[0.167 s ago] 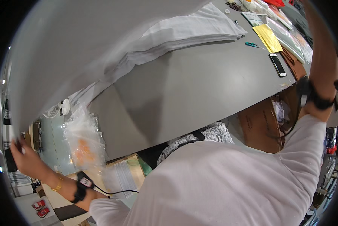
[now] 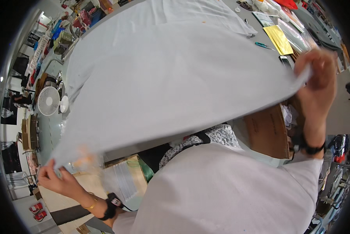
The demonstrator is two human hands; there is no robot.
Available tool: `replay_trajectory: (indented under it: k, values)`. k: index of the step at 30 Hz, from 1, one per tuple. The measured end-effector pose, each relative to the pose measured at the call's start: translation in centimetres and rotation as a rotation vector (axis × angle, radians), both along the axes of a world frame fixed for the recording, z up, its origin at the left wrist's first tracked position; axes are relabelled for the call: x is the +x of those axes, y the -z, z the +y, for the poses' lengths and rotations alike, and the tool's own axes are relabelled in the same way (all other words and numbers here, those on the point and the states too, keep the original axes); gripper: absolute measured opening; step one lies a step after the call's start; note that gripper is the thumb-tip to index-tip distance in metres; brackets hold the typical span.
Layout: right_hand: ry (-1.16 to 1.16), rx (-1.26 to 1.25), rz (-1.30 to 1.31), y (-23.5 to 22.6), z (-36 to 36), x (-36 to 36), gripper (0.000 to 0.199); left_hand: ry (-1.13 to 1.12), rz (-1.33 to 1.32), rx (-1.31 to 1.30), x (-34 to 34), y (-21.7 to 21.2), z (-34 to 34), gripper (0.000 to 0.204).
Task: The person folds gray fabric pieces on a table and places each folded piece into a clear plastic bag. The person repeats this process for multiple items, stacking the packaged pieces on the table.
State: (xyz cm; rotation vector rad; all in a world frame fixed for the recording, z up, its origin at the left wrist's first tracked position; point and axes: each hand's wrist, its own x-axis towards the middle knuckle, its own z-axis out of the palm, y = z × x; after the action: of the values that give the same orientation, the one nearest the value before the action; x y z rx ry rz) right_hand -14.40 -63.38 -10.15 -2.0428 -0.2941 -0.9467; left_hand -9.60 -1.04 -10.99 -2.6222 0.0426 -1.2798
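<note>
A large pale grey-white cloth [image 2: 175, 85] stretches between my two hands and spreads over the table, its near edge pulled nearly straight. My left hand [image 2: 59, 180] is closed on its near left corner, at the lower left. My right hand [image 2: 317, 80], slightly blurred, grips the near right corner at the right. Farther back, more of the same cloth [image 2: 221, 12] lies in folds on the table; where one layer ends and another begins is hard to tell. The held cloth covers most of the tabletop.
On the table's far right are teal snips [image 2: 264, 46], a yellow packet [image 2: 278, 40] and a partly hidden phone [image 2: 285, 61]. Below the edge stands an open cardboard box [image 2: 266, 130]. A white fan [image 2: 48, 100] is at the left. Clear plastic bags [image 2: 83, 158] hang near my left hand.
The cloth has come down from close in front of the camera and now spreads over the table. Both hands have lowered and moved inward, still holding its corners.
</note>
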Motion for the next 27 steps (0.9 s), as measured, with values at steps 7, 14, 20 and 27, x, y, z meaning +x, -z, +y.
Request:
replay_trajectory:
  k: [7, 14, 20, 27]
  values:
    - [-0.246, -0.124, 0.581, 8.4, 2.3, -5.2, 0.022, 0.586, 0.419, -0.949, -6.0, 10.3, 2.5, 0.016]
    - [-0.536, 0.726, 1.070, 18.4, 1.8, -3.1, 0.025, 0.296, 0.654, -1.767, -3.2, 19.1, 7.6, 0.008]
    - [-0.086, 0.471, 0.982, 21.4, 0.8, 10.4, 0.039, 0.407, 0.809, -1.626, 14.1, 20.4, 6.4, 0.023]
    - [-0.059, 0.267, 1.012, 23.5, 1.9, 16.9, 0.061, 0.284, 1.000, -1.592, 21.0, 23.3, 2.7, 0.041]
